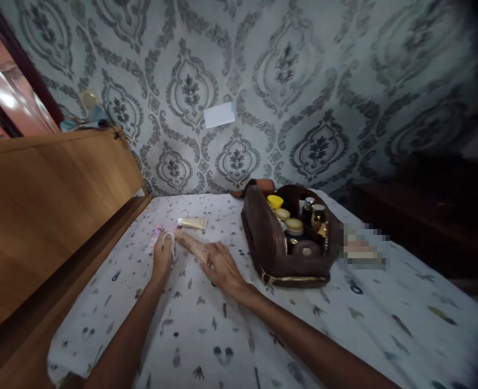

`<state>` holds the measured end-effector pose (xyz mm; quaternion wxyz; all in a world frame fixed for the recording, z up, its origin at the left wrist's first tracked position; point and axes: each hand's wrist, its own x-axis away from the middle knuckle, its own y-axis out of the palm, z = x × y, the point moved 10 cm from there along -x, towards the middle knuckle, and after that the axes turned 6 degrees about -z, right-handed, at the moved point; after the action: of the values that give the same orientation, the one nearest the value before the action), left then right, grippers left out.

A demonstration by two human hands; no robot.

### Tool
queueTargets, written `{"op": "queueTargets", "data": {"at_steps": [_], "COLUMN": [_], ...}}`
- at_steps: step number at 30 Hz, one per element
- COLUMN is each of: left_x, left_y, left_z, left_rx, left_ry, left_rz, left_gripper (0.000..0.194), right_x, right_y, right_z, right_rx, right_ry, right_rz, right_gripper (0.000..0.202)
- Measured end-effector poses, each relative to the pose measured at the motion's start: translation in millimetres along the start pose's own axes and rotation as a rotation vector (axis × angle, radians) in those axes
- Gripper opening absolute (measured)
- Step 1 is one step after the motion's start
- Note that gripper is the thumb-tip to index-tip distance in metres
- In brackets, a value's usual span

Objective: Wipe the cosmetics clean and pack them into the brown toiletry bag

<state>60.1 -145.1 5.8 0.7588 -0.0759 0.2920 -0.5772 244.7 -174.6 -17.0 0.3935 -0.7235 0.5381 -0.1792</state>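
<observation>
My left hand (163,258) is closed, with a thin white loop (173,246) at its fingers; what exactly the loop is I cannot make out. A pink-and-white tube or packet (155,237) lies just past that hand, partly hidden by it. My right hand (225,268) grips the near end of a long beige tube (191,245), whose far end points toward my left fingers. Beyond both hands lies a pale gold squeeze tube (193,222) with a white cap. To the right stands an open brown toiletry bag (259,232), filled with jars and bottles.
The patterned white sheet (206,335) covers the bed. A wooden board (60,178) rises along the left side. Past the bag's right side is a blurred-out patch (363,246). Patterned wallpaper (190,92) with a white paper (219,114) on it forms the back.
</observation>
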Motion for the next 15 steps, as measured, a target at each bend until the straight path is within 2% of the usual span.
{"op": "queueTargets", "data": {"at_steps": [3, 9, 12, 15], "left_x": [3.3, 9.0, 9.8, 4.7], "left_y": [7.8, 25.8, 26.1, 18.5], "left_z": [-0.9, 7.0, 7.0, -4.5], "left_rx": [-0.015, -0.051, -0.043, -0.087], "left_ry": [0.033, 0.105, 0.114, 0.028], "left_rz": [-0.028, -0.118, -0.143, -0.115], "left_gripper": [0.030, 0.027, 0.031, 0.035], "right_x": [-12.8, -21.0, -17.5, -12.9], "right_y": [13.0, 20.8, 20.5, 16.5], "right_z": [-4.2, -4.6, -2.3, -0.5], "right_rx": [0.138, 0.263, 0.237, 0.187], "right_ry": [0.086, 0.101, 0.097, 0.104], "right_rz": [-0.045, 0.008, 0.021, 0.057], "right_gripper": [0.036, 0.035, 0.037, 0.037]}}
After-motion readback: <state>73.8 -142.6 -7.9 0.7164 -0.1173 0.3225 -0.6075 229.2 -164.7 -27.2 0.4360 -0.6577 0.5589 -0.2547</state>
